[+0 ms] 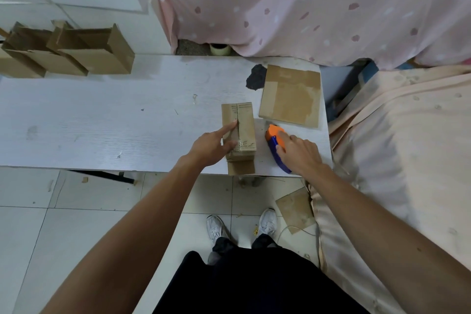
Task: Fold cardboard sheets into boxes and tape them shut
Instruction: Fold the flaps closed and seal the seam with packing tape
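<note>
The box is steadied for taping by the flat left hand, the dispenser grasped by the right hand.

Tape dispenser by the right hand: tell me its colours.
Orange far end, blue body on the tape dispenser; head view shows it.

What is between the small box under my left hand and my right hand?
The orange and blue tape dispenser, which the right hand touches; a bare strip of table separates it from the box. Head view.
</note>
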